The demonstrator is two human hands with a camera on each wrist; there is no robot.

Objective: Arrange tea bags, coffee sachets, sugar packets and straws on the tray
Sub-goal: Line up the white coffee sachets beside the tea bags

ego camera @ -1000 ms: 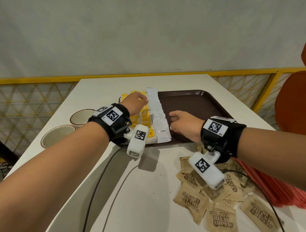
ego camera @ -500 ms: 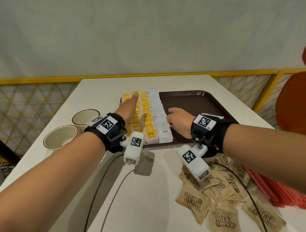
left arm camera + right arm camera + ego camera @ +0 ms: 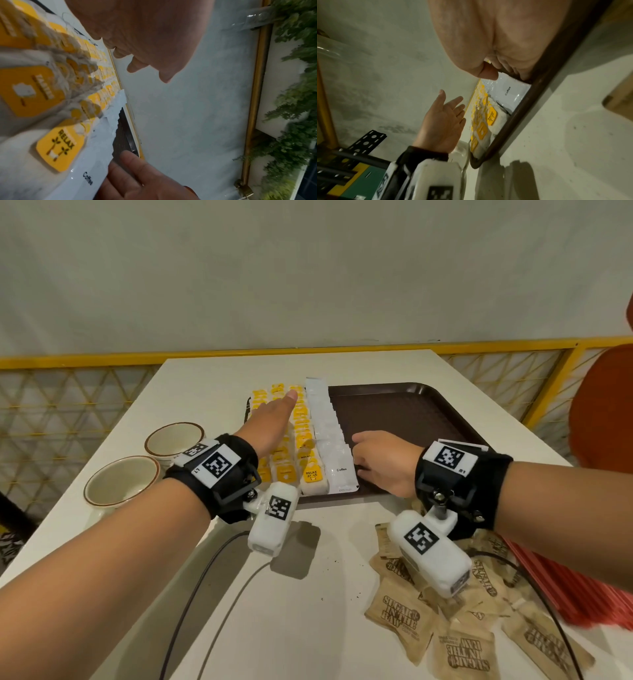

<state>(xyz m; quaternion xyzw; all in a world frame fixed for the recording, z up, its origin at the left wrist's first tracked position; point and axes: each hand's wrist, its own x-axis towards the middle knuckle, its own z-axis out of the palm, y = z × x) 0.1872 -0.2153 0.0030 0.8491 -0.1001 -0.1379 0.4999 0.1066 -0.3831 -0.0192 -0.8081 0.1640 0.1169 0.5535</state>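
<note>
Nearest on the white bench (image 3: pixel 274 628), behind the right wrist, lie loose brown sugar packets (image 3: pixel 400 616) in a scattered heap, with red straws (image 3: pixel 582 594) beside them at the bench's right edge. None of these is on the tray.

The right hand (image 3: pixel 383 462) rests on the near part of the brown tray (image 3: pixel 411 412). Its fingers (image 3: pixel 359 437) are bent and lie against the right edge of the white coffee sachets (image 3: pixel 329 436), which run in an overlapping row away from the fingertips toward the far rim. Whether the fingers pinch a sachet or only press on the row's edge is hard to tell; the right wrist view shows the thumb (image 3: pixel 488 73) touching the nearest sachet marked "Coffee".

Left of that row, the yellow-tagged tea bags (image 3: pixel 301 433) fill the tray's left part in overlapping rows. The left hand (image 3: pixel 270 422) hovers flat over them with fingers (image 3: pixel 291 397) straight and slightly spread, holding nothing; the fingertips reach nearly to the far end of the rows.

Left of the left wrist stand two empty cups (image 3: pixel 120 482) with brown rims, off the tray.
</note>
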